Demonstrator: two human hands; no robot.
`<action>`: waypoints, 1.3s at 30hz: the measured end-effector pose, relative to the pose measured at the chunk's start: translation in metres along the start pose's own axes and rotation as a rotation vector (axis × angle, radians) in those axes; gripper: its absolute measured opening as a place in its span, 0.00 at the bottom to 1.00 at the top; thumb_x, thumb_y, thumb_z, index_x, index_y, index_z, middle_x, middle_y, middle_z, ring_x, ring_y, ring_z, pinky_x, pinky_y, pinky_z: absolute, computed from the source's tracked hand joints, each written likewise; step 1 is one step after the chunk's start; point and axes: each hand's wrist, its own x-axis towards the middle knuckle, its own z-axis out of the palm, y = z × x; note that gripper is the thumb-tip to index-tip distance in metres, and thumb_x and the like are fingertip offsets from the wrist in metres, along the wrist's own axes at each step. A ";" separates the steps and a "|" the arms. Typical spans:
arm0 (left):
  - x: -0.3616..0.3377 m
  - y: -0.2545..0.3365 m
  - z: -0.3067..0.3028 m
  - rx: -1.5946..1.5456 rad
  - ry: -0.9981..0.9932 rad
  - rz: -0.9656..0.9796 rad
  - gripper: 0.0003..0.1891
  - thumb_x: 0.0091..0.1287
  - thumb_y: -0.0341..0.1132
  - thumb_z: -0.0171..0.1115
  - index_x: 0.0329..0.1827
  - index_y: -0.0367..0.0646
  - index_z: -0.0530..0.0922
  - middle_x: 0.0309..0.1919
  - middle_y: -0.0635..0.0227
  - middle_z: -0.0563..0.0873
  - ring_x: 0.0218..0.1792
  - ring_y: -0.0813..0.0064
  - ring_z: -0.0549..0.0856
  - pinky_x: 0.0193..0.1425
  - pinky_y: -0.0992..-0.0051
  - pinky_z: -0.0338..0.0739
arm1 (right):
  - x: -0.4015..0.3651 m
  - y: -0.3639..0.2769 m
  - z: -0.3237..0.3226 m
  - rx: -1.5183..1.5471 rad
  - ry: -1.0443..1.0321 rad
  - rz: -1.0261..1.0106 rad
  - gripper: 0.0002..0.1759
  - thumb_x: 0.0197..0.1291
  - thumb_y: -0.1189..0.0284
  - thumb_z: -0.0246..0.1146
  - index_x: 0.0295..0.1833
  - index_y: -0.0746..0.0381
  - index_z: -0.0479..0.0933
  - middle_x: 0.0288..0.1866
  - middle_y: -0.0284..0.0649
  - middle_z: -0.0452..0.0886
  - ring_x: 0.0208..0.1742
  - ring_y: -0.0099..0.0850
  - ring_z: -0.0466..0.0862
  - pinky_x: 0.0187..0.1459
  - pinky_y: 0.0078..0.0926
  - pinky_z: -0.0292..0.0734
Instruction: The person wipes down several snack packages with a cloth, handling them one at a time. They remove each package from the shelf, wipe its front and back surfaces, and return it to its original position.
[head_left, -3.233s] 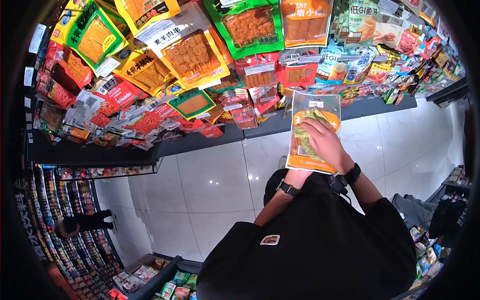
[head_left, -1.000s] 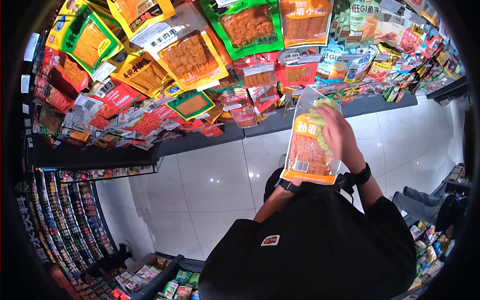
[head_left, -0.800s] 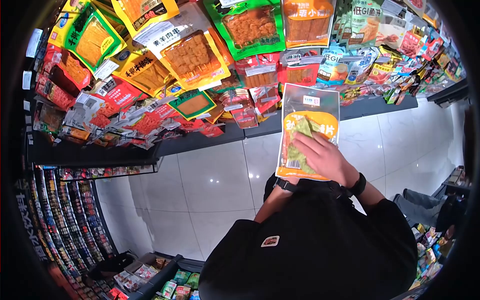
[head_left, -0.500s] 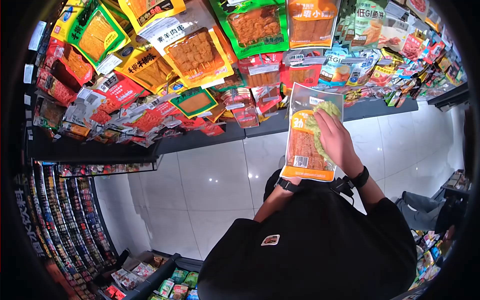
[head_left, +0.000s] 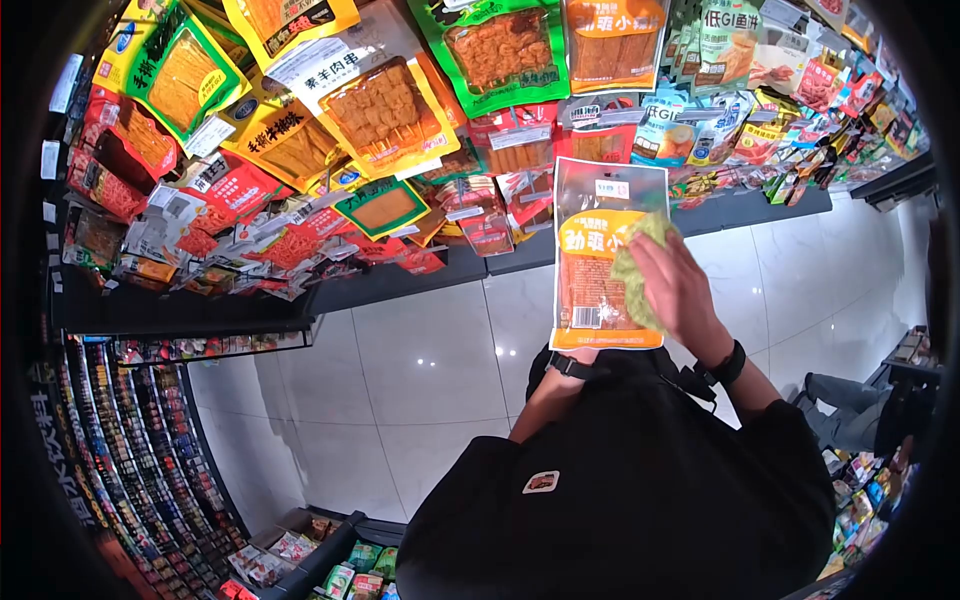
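1. Two hands work at centre frame, just above the person's black top (head_left: 620, 500), which fills the lower middle of the frame. Each wrist carries a dark band.
2. The left hand (head_left: 580, 355) shows only as a sliver at the bottom edge of the snack packet (head_left: 595, 270). Its fingers are hidden behind the packet, so whether they are closed on it cannot be told.
3. The right hand (head_left: 685, 295) lies on the packet's right half, right of centre frame. Its fingers are curled over a bunched green cloth (head_left: 632, 270) and press it flat against the packet face.
4. The snack packet stands upright at centre frame with its printed face toward the camera. It has a clear top panel, an orange band and an orange bottom margin.
5. Handling judgement:
   - The packet looks light.
   - Its glossy film is probably slippery and bends easily.
   - The flat contents give it some stiffness.
   - The sealed bottom margin or the side seams offer the firmest hold, and support behind the face stops it buckling under pressure.
6. Beyond the packet lie a white tiled floor (head_left: 420, 370) and a dark shelf ledge (head_left: 400, 285).
7. Hanging packets (head_left: 385, 105) crowd the upper frame from left to right.
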 end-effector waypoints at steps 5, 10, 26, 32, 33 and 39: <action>0.000 -0.002 0.002 0.009 -0.004 -0.004 0.32 0.83 0.59 0.45 0.79 0.47 0.68 0.71 0.65 0.79 0.68 0.64 0.81 0.77 0.60 0.72 | 0.011 0.029 0.016 0.028 0.142 0.116 0.28 0.54 0.85 0.66 0.64 0.66 0.76 0.62 0.49 0.83 0.60 0.52 0.83 0.62 0.44 0.80; -0.003 -0.001 0.002 0.005 -0.007 0.003 0.31 0.83 0.59 0.45 0.79 0.47 0.68 0.71 0.64 0.79 0.68 0.65 0.81 0.77 0.60 0.71 | 0.016 0.038 0.022 0.264 0.030 0.348 0.26 0.57 0.83 0.65 0.64 0.65 0.76 0.64 0.50 0.82 0.59 0.52 0.84 0.58 0.44 0.82; 0.001 0.001 -0.005 0.042 -0.094 0.004 0.31 0.84 0.58 0.45 0.79 0.47 0.68 0.70 0.64 0.79 0.67 0.65 0.81 0.77 0.61 0.71 | -0.042 -0.021 0.001 0.520 -0.181 0.135 0.35 0.50 0.87 0.62 0.69 0.67 0.78 0.71 0.50 0.79 0.66 0.50 0.81 0.69 0.46 0.77; 0.019 -0.007 0.004 0.319 -0.129 0.060 0.31 0.84 0.58 0.44 0.79 0.47 0.68 0.70 0.64 0.79 0.67 0.65 0.80 0.77 0.61 0.71 | -0.033 0.003 0.007 0.725 -0.131 0.516 0.22 0.63 0.73 0.66 0.61 0.72 0.78 0.54 0.52 0.85 0.53 0.48 0.87 0.56 0.35 0.80; 0.019 -0.012 0.006 0.478 -0.011 0.016 0.33 0.85 0.55 0.42 0.84 0.44 0.61 0.77 0.59 0.71 0.76 0.62 0.72 0.82 0.62 0.63 | -0.032 0.007 0.008 0.829 -0.181 0.630 0.21 0.65 0.70 0.66 0.59 0.72 0.78 0.50 0.52 0.85 0.51 0.43 0.87 0.55 0.34 0.80; 0.030 -0.018 0.043 1.251 -0.170 0.193 0.39 0.85 0.58 0.35 0.89 0.42 0.45 0.88 0.57 0.47 0.88 0.60 0.44 0.88 0.64 0.41 | -0.021 0.026 0.014 0.807 -0.341 0.778 0.27 0.67 0.56 0.68 0.52 0.74 0.81 0.37 0.48 0.87 0.42 0.29 0.86 0.47 0.34 0.80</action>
